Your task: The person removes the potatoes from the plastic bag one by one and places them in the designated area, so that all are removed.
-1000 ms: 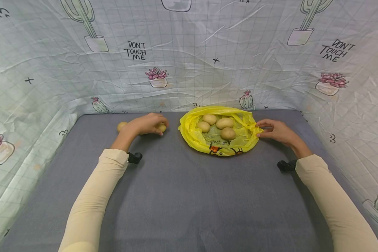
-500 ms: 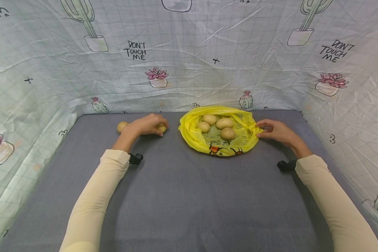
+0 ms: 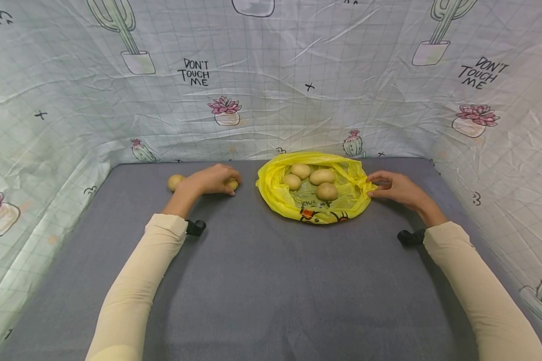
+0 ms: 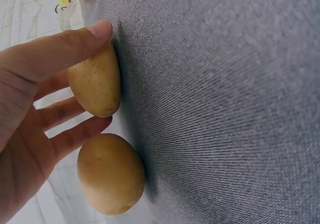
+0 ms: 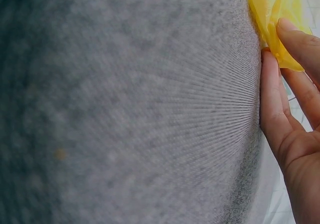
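At the left of the table, my left hand [image 3: 210, 179] grips a potato [image 4: 97, 81] between thumb and curled fingers, low against the cloth. Another potato [image 4: 111, 175] lies right beside that hand, partly behind the wrist in the head view. A yellow plastic bag [image 3: 271, 193] sits with its mouth spread wide and rim rolled down. Inside it lie several potatoes [image 3: 321, 176]. My right hand [image 3: 395, 188] pinches the right edge of the bag; in the right wrist view the thumb presses the yellow plastic [image 5: 280, 13] against the fingers.
A grey cloth [image 3: 298, 286] covers the table. Behind it and on both sides hang pale sheets [image 3: 271, 75] printed with cacti and lettering, which meet the table's far edge just behind the bag. Black wrist straps [image 3: 195, 227] sit on both forearms.
My left wrist and forearm have shifted slightly to the right, showing more of the potato behind them. The right hand and the bag have stayed still.
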### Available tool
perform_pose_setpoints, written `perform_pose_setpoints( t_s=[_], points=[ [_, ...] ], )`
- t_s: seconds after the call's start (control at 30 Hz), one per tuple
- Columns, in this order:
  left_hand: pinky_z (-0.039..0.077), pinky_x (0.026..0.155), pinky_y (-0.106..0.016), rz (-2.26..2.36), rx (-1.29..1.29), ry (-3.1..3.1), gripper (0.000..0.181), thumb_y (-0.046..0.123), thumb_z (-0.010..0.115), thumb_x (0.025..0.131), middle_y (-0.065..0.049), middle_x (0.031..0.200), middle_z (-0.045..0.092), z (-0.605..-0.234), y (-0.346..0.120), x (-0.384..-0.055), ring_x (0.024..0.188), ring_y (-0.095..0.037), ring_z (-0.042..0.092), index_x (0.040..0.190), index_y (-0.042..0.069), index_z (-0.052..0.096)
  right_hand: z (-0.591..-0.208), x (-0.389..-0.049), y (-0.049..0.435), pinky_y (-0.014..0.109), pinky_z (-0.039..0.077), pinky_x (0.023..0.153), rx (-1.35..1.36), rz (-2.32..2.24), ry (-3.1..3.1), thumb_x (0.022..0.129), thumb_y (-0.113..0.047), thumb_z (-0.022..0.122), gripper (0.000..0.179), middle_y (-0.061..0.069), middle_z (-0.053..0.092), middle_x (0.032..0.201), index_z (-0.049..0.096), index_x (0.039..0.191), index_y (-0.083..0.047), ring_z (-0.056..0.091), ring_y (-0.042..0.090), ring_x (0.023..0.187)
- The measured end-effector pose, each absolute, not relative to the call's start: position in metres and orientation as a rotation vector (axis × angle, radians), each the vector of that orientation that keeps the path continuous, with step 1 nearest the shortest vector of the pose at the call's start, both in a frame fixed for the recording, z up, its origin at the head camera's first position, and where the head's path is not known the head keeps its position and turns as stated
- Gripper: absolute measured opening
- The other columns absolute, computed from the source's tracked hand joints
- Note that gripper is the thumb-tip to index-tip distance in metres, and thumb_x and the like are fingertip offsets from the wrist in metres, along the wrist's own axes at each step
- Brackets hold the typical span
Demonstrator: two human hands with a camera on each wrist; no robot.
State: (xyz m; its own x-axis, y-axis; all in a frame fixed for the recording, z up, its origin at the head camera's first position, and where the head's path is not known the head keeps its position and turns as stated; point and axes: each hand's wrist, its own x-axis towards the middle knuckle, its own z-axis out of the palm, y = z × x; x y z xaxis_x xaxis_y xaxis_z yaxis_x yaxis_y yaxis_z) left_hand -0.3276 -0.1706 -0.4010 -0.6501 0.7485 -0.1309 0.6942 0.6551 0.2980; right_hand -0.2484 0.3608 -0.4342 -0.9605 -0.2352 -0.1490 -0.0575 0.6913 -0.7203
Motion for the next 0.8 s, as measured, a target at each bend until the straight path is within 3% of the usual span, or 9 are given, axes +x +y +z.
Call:
perform_pose_setpoints(
  t_s=[0.27, 0.57, 0.8],
  points=[
    [0.05, 0.093, -0.047, 0.323, 1.141, 2.672, 0.03, 0.019, 0.077, 0.092, -0.013, 0.117, 0.067, -0.398, -0.165, -0.324, 0.103, -0.027, 0.062, 0.118, 0.006, 0.071, -0.435, -0.248, 0.361, 0.058, 0.047, 0.101, -0.229, -1.146, 2.664, 0.093, -0.034, 0.076, 0.059, 0.022, 0.049, 0.148, 0.055, 0.14, -0.006, 0.049, 0.048, 0.133],
    [0.053, 0.088, -0.046, 0.322, 1.173, 2.749, 0.028, 0.018, 0.071, 0.096, -0.014, 0.124, 0.064, -0.38, -0.145, -0.311, 0.104, -0.031, 0.064, 0.122, 0.007, 0.07, -0.435, -0.249, 0.363, 0.061, 0.045, 0.103, -0.239, -1.151, 2.656, 0.093, -0.034, 0.076, 0.06, 0.023, 0.047, 0.149, 0.054, 0.141, -0.004, 0.046, 0.05, 0.135],
    [0.051, 0.095, -0.046, 0.321, 1.334, 2.757, 0.025, 0.017, 0.07, 0.097, -0.013, 0.123, 0.066, -0.37, -0.126, -0.298, 0.112, -0.03, 0.063, 0.12, 0.008, 0.071, -0.436, -0.25, 0.362, 0.061, 0.044, 0.103, -0.235, -1.154, 2.654, 0.093, -0.035, 0.076, 0.061, 0.023, 0.047, 0.149, 0.054, 0.141, -0.004, 0.046, 0.05, 0.135]
  ],
)
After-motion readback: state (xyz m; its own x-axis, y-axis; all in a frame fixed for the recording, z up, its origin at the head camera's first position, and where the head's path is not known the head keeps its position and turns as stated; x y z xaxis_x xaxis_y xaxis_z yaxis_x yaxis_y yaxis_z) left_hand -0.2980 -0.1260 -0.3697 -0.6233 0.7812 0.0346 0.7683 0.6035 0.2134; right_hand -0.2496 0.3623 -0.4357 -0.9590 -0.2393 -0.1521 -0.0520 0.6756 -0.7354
